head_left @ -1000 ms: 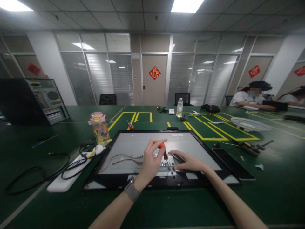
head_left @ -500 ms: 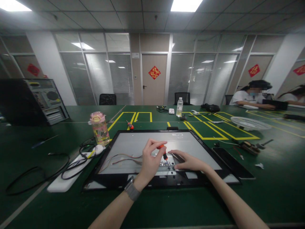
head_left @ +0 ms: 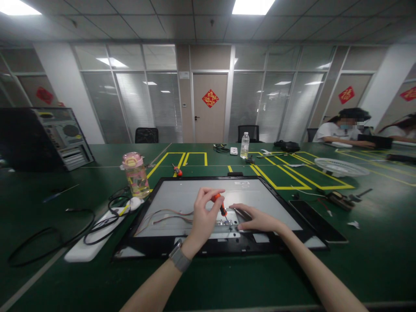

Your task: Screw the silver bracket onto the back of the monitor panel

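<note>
My left hand (head_left: 205,213) pinches an orange and black screwdriver (head_left: 222,209) by its handle. The screwdriver is tilted, its tip down at a small metal bracket (head_left: 232,235) on a monitor panel (head_left: 182,193). This panel lies flat, with a silver back and a black frame. Thin wires (head_left: 162,212) run across its left part, toward my left hand. My right hand (head_left: 256,219) rests on the panel at the bracket's right edge, thumb and fingers apart. Whether the tip sits in a screw is too small to tell.
Left of the panel are a pink-lidded bottle (head_left: 134,175) and a white power strip (head_left: 89,242) with black cables. A phone-like black slab (head_left: 316,221) lies to the right. Farther back stand a computer case (head_left: 29,138) and a water bottle (head_left: 245,146). Other people (head_left: 338,130) sit at far right.
The screwdriver's tip has shifted slightly left, and its handle leans a little more to the left. My left hand has tipped slightly with it. My right hand stays in place.
</note>
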Tool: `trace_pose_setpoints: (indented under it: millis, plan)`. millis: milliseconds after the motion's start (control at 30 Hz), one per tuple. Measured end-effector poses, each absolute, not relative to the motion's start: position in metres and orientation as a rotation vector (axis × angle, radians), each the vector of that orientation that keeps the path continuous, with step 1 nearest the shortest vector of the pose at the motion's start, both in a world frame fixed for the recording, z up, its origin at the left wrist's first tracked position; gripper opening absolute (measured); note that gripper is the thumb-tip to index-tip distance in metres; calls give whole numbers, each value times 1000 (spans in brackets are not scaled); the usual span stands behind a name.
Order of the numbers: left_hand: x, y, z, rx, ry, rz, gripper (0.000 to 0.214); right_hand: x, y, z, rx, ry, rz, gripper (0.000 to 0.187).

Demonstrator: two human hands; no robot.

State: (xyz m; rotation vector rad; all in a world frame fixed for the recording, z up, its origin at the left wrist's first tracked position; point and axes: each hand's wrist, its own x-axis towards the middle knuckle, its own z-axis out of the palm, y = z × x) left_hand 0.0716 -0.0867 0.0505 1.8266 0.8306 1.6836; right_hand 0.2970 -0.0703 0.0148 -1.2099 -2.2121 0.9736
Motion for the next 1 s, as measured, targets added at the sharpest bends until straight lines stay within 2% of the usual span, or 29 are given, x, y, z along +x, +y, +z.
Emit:
trace_pose_setpoints:
  millis: [167,367,567,800,1000]
  plan:
    - [71,-89,50,1781,717,1614,30,297,-69,13,-1196,-2208,983,73]
    - [73,-90,51,1823,800,1665,17,296,-70,16,-1220,-2201,996,73]
    - [72,-88,48,1790,745,1612,31,297,-69,14,-1220,-2217,968,73]
    - [73,-89,50,1852,792,1705,15,298,-70,13,-1226,-2204,982,73]
    - [71,-89,50,1823,764,1673,29,296,-71,17,-1203,-2209,982,72]
